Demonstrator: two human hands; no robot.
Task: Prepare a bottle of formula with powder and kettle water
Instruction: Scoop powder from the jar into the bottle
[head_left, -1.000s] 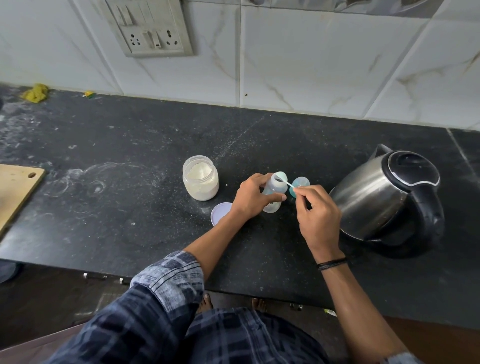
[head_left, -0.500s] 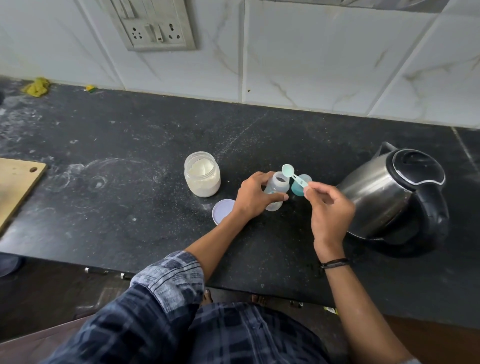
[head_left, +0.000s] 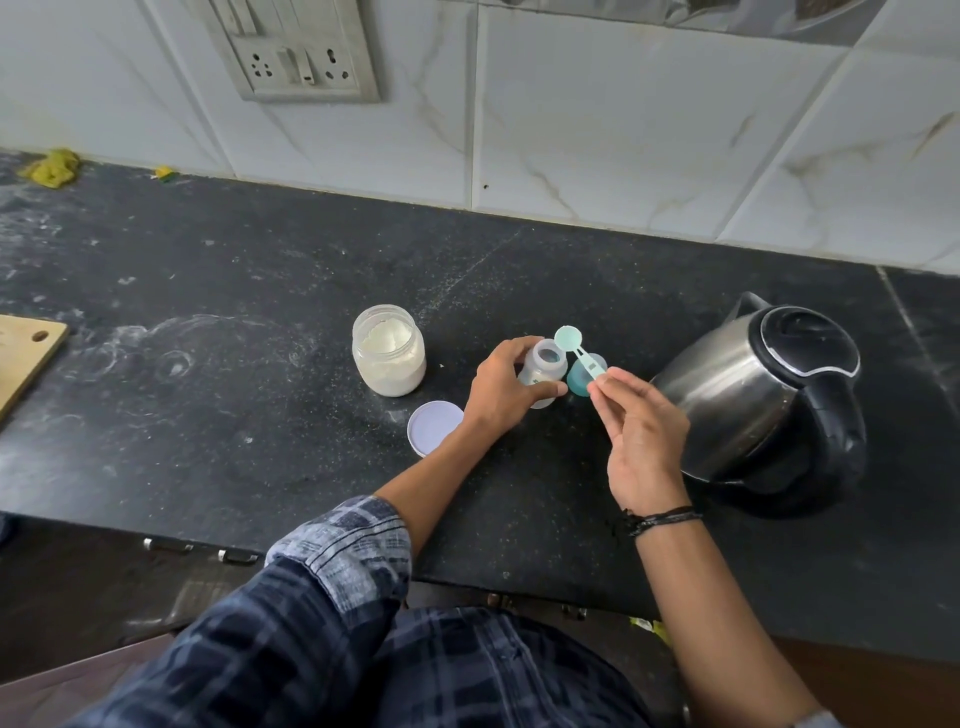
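A small clear baby bottle (head_left: 546, 367) stands open-topped on the black counter (head_left: 260, 415), and my left hand (head_left: 503, 389) is wrapped around its side. My right hand (head_left: 641, 436) pinches the handle of a teal measuring scoop (head_left: 576, 348), whose bowl hovers just behind and above the bottle's mouth. The bottle's teal cap (head_left: 582, 379) sits right beside it, partly hidden by the scoop. An open jar of white formula powder (head_left: 388, 351) stands to the left, with its white lid (head_left: 434, 426) lying flat in front. A steel kettle (head_left: 763, 400) with a black lid stands at the right.
A wooden board (head_left: 26, 353) lies at the counter's left edge. A yellow cloth (head_left: 52, 166) sits at the back left by the tiled wall, under a switch and socket plate (head_left: 296, 52). Powder dust marks the counter's left half.
My right hand has lifted the scoop off the bottle's mouth and turned it, so the bowl now points up and back. My left hand has stayed on the bottle.
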